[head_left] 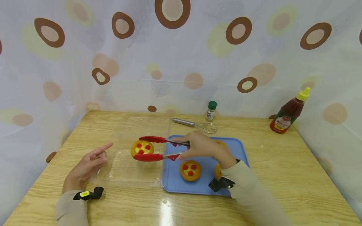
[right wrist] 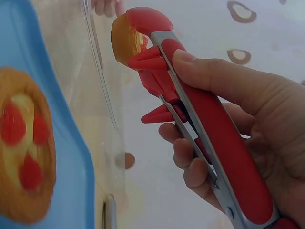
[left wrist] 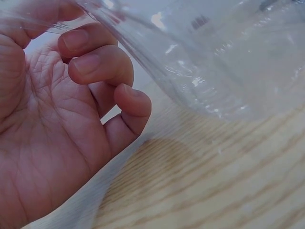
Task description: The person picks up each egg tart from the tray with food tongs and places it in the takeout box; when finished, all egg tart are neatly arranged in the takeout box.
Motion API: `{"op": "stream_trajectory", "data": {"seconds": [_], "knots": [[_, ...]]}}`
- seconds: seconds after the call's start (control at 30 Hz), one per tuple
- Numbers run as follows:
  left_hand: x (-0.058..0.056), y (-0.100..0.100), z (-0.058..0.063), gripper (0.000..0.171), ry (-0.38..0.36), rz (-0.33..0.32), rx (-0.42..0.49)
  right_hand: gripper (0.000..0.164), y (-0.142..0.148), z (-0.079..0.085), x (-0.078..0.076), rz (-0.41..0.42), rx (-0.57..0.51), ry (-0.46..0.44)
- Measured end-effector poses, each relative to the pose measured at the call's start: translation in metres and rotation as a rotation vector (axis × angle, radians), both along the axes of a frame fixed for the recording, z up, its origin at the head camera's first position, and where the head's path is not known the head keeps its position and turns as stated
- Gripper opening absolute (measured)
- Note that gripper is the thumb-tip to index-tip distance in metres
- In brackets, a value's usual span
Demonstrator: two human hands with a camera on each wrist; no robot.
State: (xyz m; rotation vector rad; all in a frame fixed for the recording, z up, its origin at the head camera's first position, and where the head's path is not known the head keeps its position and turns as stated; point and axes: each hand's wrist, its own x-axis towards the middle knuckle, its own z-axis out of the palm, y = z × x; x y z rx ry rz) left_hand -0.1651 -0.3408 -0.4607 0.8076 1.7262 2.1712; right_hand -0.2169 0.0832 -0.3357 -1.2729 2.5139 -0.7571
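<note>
My right hand (head_left: 200, 146) grips red-and-steel kitchen tongs (right wrist: 209, 129), thumb on one arm and fingers curled round the other. Between the red tong tips is a mini pizza (head_left: 142, 147) with red toppings, over the clear plastic box (head_left: 133, 172). At the left side of that box is my left hand (head_left: 87, 166), index finger stretched out, thumb and curled fingers at its thin wall. In the left wrist view the box's edge (left wrist: 157, 86) runs right past the curled fingers (left wrist: 102, 64). Another mini pizza (head_left: 190, 170) lies on the blue tray (head_left: 181, 186).
More mini pizzas on the tray are partly hidden by my right arm, one of them (head_left: 220, 143) near the back. Behind lie a whisk (head_left: 195, 124) and a green-capped shaker (head_left: 211, 111). A sauce bottle (head_left: 288, 113) stands at the back right, near the patterned curtain.
</note>
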Motion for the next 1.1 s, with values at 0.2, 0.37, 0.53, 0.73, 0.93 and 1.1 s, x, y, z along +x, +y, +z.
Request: {"op": "stream_trajectory", "data": {"seconds": [0.2, 0.37, 0.53, 0.73, 0.93, 1.1], "knots": [[0.001, -0.001, 0.000, 0.055, -0.005, 0.024, -0.010, 0.061, -0.032, -0.003, 0.000, 0.046, 0.036, -0.006], [0.001, 0.000, 0.000, 0.055, -0.002, 0.036, -0.016, 0.059, -0.053, -0.008, -0.001, 0.068, 0.039, -0.008], [0.001, 0.000, 0.001, 0.054, -0.002, 0.029, -0.006, 0.059, -0.071, -0.015, -0.003, 0.031, 0.082, -0.029], [0.001, 0.000, 0.001, 0.054, -0.013, 0.011, 0.019, 0.059, -0.088, -0.022, -0.003, -0.032, 0.142, -0.036], [0.002, -0.001, 0.001, 0.054, -0.028, 0.023, 0.014, 0.063, -0.098, -0.029, -0.001, -0.079, 0.174, -0.026], [0.001, -0.001, 0.001, 0.055, -0.028, 0.042, -0.007, 0.064, -0.102, -0.032, 0.000, -0.111, 0.176, -0.042]]}}
